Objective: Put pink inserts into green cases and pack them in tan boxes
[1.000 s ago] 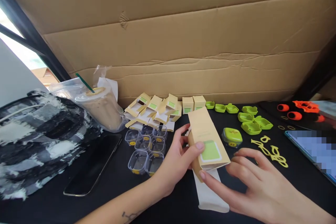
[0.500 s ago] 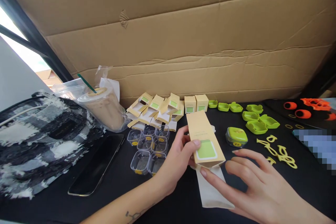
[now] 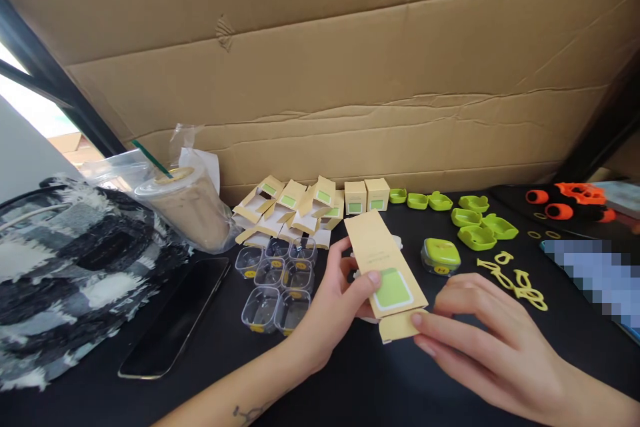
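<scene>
Black tabletop (image 3: 365, 383) below a cardboard wall (image 3: 325, 73), left fingers (image 3: 339, 256) clamped on a tan box (image 3: 374, 247), right fingers (image 3: 453, 333) pinched on its flap (image 3: 397, 327)

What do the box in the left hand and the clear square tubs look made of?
Box: looks like matte tan card, by its crisp folds and thin end flap. Clear square tubs: probably glossy rigid plastic, being see-through with bright rim highlights.

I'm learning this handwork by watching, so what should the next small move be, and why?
Probably folding the end flap inward at the near end of the box: the flap juts out there, the right hand seems to pinch its edge, and the left hand grips the box, thumb by the green label.
</scene>
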Available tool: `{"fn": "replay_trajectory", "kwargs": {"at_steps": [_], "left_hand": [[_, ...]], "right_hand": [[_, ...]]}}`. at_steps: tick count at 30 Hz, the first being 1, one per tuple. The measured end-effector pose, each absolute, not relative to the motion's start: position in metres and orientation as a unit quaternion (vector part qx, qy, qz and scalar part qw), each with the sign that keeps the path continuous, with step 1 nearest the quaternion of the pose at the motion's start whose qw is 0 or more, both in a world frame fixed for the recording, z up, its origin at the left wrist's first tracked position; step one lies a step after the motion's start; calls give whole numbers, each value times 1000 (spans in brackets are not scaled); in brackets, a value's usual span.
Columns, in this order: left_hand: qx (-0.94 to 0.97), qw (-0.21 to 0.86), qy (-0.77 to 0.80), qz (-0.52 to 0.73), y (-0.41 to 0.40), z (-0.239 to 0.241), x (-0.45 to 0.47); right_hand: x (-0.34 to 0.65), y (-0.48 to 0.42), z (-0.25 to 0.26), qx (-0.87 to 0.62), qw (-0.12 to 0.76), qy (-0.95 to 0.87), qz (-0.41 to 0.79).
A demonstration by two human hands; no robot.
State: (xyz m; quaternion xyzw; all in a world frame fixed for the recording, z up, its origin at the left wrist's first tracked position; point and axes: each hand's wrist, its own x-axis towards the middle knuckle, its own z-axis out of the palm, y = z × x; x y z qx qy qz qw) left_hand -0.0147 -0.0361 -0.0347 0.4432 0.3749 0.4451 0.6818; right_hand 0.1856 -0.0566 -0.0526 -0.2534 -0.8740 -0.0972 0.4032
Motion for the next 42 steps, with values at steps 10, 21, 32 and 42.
{"fn": "replay_trajectory", "kwargs": {"at_steps": [10, 21, 32, 42], "left_hand": [[472, 701, 333, 419, -40, -38, -14], [648, 620, 258, 359, -44, -48, -23], [901, 243, 212, 291, -47, -71, -25], [904, 179, 229, 312, -45, -69, -25]], "right_hand": [[181, -56, -55, -290, 428, -856, -25], [211, -39, -22, -244, 410, -874, 90], [240, 12, -41, -510, 123, -851, 7], [236, 7, -42, -539, 139, -830, 24]]}}
